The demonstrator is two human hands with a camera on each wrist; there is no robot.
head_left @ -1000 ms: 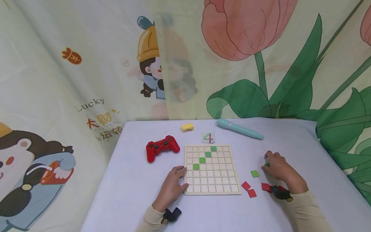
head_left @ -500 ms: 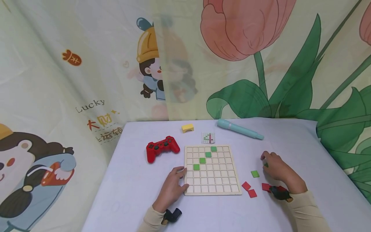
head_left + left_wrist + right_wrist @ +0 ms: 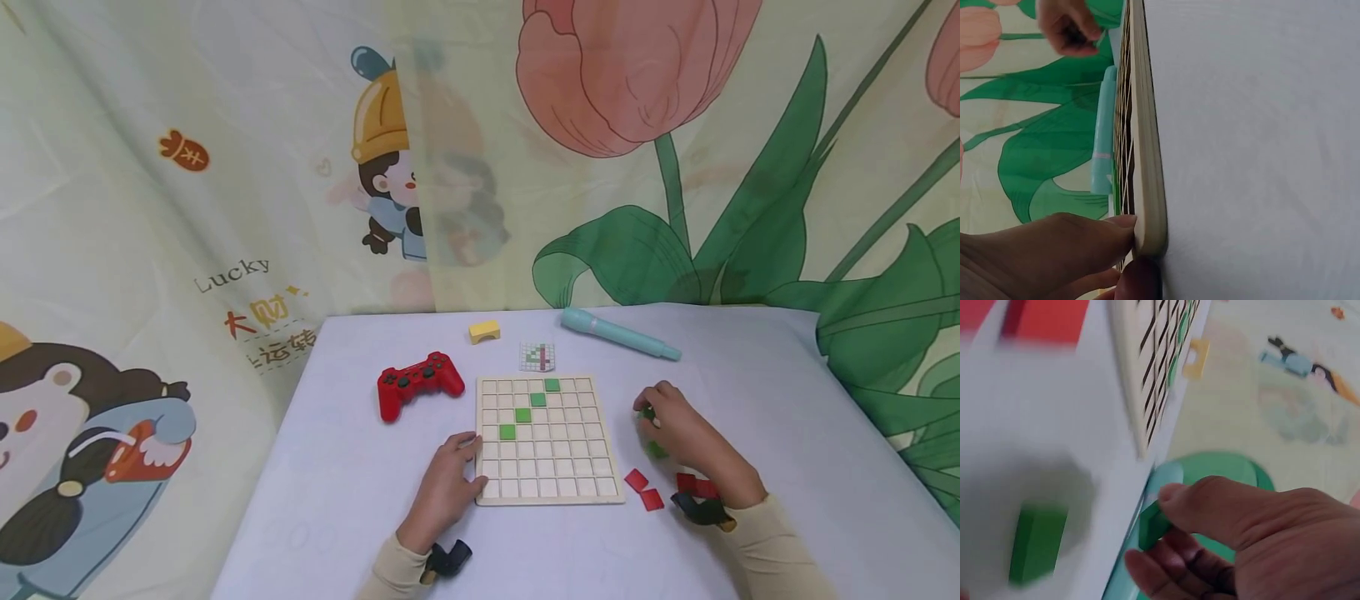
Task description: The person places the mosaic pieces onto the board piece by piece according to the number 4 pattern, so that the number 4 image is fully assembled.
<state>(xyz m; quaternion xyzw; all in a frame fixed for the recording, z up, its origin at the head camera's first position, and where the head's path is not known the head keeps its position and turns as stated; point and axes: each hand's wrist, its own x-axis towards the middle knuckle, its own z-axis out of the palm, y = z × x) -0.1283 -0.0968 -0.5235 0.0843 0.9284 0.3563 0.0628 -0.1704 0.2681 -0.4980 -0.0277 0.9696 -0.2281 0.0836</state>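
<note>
A wooden grid board point(image 3: 551, 503) lies on the table with several green tiles point(image 3: 522, 415) set in a diagonal row. My left hand point(image 3: 444, 481) rests at its left edge, thumb and a finger touching the rim point(image 3: 1154, 187) near the corner. My right hand point(image 3: 681, 427) is held right of the board and pinches a green tile point(image 3: 1152, 526) between thumb and fingers. Below it on the table lies another green tile point(image 3: 1038, 544), partly covered by the hand in the head view. Several red tiles point(image 3: 652, 499) lie near the board's lower right corner and by the right wrist.
A small patterned grid card point(image 3: 537, 357) sits behind the board, with a yellow block point(image 3: 484, 332) farther back. To the left lies a red game controller point(image 3: 420, 383). A teal pen-shaped tube point(image 3: 621, 334) is at the back right. A printed curtain hangs behind the table.
My right hand has moved left toward the board, carrying a green tile, and now passes over the other green tile. The left hand has stayed at the board's edge.
</note>
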